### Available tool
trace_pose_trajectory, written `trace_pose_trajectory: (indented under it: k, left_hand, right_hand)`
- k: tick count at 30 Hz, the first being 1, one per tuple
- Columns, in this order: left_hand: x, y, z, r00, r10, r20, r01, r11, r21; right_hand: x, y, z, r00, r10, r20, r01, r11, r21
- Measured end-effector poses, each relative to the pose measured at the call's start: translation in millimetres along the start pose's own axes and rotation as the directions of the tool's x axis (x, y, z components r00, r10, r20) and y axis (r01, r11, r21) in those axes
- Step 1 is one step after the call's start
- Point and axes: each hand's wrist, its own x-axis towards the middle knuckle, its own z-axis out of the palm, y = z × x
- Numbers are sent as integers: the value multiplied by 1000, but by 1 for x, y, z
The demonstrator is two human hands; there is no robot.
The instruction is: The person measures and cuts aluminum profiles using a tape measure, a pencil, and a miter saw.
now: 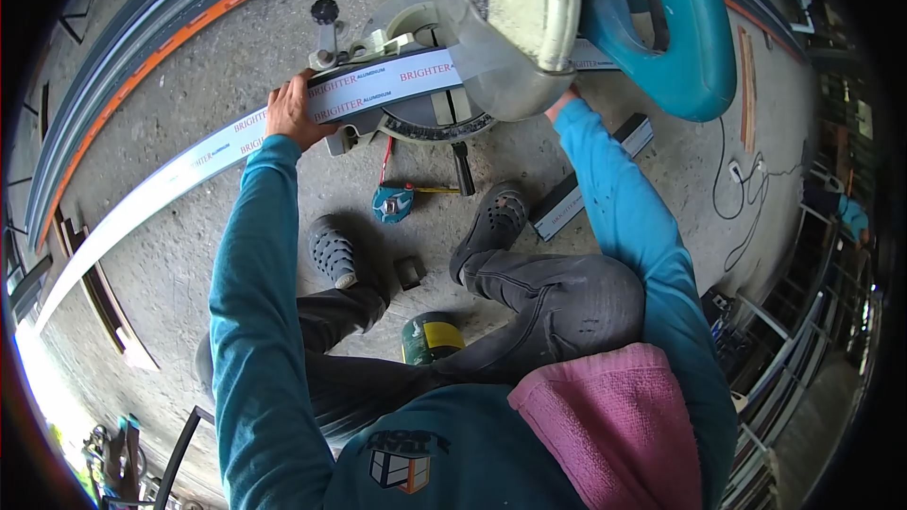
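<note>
A long aluminium profile (378, 93) in white film printed "BRIGHTER ALUMINIUM" lies across the base of a mitre saw (524, 9). My left hand (291, 111) is closed around the profile, left of the saw, near a black clamp knob (324, 10). At the profile's right side, my right hand (565, 100) is mostly hidden behind the saw's clear blade guard (505, 85), so its fingers do not show. The saw's teal handle (704, 47) is above my right forearm. Below the saw base, a teal tape measure (392, 204) lies on the floor.
A shorter dark profile (565, 211) rests on the floor beside my right shoe (496, 219). Between my legs are a green and yellow can (432, 337) and a small dark offcut (410, 272). Long profiles (151, 47) line the upper left; cables (746, 184) lie at right.
</note>
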Motion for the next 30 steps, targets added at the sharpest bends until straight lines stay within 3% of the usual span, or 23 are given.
trace_pose_trajectory:
  k: [2, 4, 6, 8, 9, 12, 14, 16, 20, 22, 23, 25, 28, 30]
  left_hand:
    - [-1, -3, -3, 1000, 8, 18, -8, 1000, 9]
    - [-4, -3, -1, 1000, 12, -6, -12, 1000, 16]
    - [-4, -8, 0, 999, -2, -34, 2, 1000, 7]
    - [-6, -8, 1, 1000, -13, -12, 12, 1000, -16]
    - [-6, -7, -2, 998, -48, 51, 48, 999, -7]
    - [-6, -6, -3, 997, -58, 53, 58, 998, 2]
    - [-8, -9, 0, 997, -52, 63, 51, 999, 7]
    - [-9, -10, -1, 997, -35, 75, 33, 999, 24]
    - [-8, -10, 1, 996, -61, 59, 57, 996, 61]
    - [-11, -7, -3, 998, -56, 7, 56, 998, 32]
    - [-9, -10, -4, 998, -63, 1, 63, 998, 25]
    - [-9, -13, 0, 996, -88, 15, 87, 995, 50]
    - [-8, -8, -6, 994, -102, 39, 96, 989, 114]
    - [-7, -8, -8, 994, -97, 49, 90, 988, 125]
  right_hand:
    - [-15, -16, -7, 989, -33, -141, -2, 971, -239]
    - [-56, -39, -13, 971, -171, -167, 95, 917, -386]
    - [-101, -74, -3, 934, -278, -224, 186, 915, -359]
    - [-137, -117, -3, 910, -390, -138, 309, 862, -403]
    - [-162, -133, 5, 886, -455, -93, 394, 842, -368]
    - [-218, -193, 45, 807, -589, 31, 575, 774, -264]
    - [-257, -218, 86, 758, -639, 129, 633, 673, -383]
    - [-287, -239, 128, 791, -525, 314, 611, 699, -372]
    - [-283, -252, 195, 808, -405, 427, 584, 639, -501]
    - [-256, -255, 214, 873, -145, 467, 429, 683, -591]
    - [-257, -246, 222, 871, -140, 471, 432, 676, -598]
    - [-266, -223, 229, 878, -347, 328, 474, 539, -696]
    - [-273, -198, 216, 872, -391, 296, 455, 424, -783]
    - [-281, -167, 206, 837, -468, 285, 512, 484, -710]
